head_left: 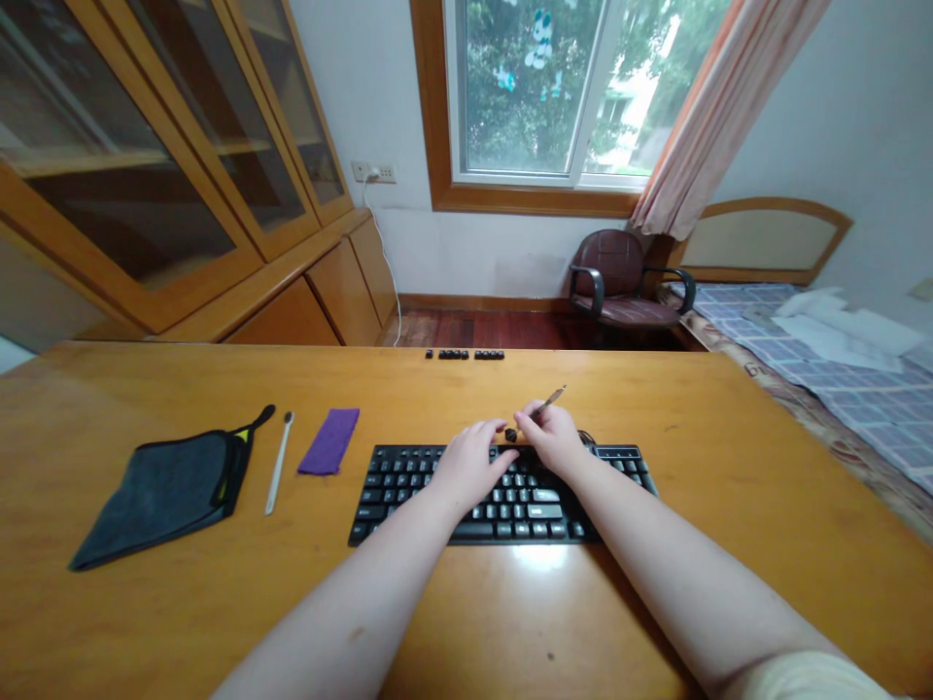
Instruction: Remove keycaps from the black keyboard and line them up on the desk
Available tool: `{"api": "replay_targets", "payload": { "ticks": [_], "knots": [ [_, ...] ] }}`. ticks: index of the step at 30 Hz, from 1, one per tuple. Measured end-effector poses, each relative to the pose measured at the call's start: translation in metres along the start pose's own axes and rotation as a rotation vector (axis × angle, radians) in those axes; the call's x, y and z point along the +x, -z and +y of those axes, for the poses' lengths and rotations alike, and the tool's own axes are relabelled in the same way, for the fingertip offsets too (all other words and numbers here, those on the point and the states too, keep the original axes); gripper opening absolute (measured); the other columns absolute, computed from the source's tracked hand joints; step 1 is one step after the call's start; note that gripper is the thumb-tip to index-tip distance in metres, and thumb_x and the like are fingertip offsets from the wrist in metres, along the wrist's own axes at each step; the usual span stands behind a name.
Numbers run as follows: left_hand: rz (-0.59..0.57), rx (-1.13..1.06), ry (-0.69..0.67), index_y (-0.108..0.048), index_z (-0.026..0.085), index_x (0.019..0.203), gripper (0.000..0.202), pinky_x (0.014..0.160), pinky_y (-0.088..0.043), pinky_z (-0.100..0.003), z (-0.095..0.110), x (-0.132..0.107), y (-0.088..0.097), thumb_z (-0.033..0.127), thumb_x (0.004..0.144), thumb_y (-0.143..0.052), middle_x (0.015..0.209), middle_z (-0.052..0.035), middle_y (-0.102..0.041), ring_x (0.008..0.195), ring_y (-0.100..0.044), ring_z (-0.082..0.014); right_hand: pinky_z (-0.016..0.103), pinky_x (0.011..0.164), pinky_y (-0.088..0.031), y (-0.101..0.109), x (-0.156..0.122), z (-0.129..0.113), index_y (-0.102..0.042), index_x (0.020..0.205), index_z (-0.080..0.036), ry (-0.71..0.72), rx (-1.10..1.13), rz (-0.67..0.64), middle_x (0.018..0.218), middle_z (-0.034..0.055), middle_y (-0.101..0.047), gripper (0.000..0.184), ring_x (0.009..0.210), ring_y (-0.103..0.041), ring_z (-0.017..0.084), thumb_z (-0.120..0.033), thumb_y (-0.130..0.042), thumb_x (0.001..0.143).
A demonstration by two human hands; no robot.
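One wooden desk (729,506): keyboard (408,486), tool (550,399) in right hand (558,442); window (532,87) beyond.

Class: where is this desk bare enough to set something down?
Bare wood: right of the keyboard to the desk edge, and the far left corner. Crowded: left of the keyboard, with grey cloth, white stick and purple cloth; and its top edge, where the left hand meets the right hand holding a thin tool.

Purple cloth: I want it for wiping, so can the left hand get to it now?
Probably yes. The purple cloth lies uncovered on the desk beside the keyboard, and only bare tabletop separates it from the left hand resting on the keys. The right hand holds a tool.
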State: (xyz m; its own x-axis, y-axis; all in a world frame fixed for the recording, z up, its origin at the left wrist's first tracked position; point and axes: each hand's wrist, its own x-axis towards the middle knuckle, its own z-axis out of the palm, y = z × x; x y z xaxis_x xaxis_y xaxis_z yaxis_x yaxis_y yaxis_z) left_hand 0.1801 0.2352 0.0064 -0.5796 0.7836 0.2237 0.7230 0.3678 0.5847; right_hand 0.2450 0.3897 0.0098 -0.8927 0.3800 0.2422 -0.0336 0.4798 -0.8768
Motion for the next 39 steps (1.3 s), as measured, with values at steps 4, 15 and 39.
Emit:
{"api": "replay_targets", "payload": {
  "ticks": [4, 15, 39],
  "knots": [
    [0.036, -0.068, -0.009, -0.058, 0.021, 0.106, 0.024, 0.083, -0.046, -0.034, -0.0001, 0.0003, 0.0017, 0.030, 0.083, -0.054, 0.100, -0.0043, -0.065, 0.093, -0.059, -0.0204, 0.021, 0.044, -0.035, -0.0011, -0.0016, 0.0010, -0.054, 0.069, -0.018, -0.056, 0.134, -0.114, 0.047, -0.0046, -0.048, 0.028, 0.040, -0.043, 0.009, -0.043, -0.053, 0.081],
    [0.128, -0.072, -0.014, -0.062, 0.020, 0.098, 0.020, 0.080, -0.048, -0.033, 0.0026, -0.0003, 0.0027, 0.023, 0.081, -0.054, 0.091, -0.0041, -0.066, 0.087, -0.061, -0.0190, 0.021, 0.042, -0.037, -0.0035, -0.0010, 0.0033, -0.057, 0.059, -0.015, -0.125, 0.069, -0.116, 0.046, -0.0007, -0.052, 0.042, 0.040, -0.048, 0.010, -0.050, -0.052, 0.081],
    [0.033, -0.390, 0.142, -0.066, 0.018, 0.087, 0.016, 0.078, -0.051, -0.032, -0.0015, 0.0086, 0.0070, 0.027, 0.079, -0.055, 0.089, -0.0043, -0.069, 0.081, -0.063, -0.0177, 0.020, 0.050, -0.038, 0.0016, -0.0035, -0.0015, -0.058, 0.077, -0.015, -0.012, 0.135, -0.268, 0.054, -0.0039, -0.052, 0.009, 0.050, -0.050, 0.009, -0.023, -0.054, 0.078]
  ]
}}
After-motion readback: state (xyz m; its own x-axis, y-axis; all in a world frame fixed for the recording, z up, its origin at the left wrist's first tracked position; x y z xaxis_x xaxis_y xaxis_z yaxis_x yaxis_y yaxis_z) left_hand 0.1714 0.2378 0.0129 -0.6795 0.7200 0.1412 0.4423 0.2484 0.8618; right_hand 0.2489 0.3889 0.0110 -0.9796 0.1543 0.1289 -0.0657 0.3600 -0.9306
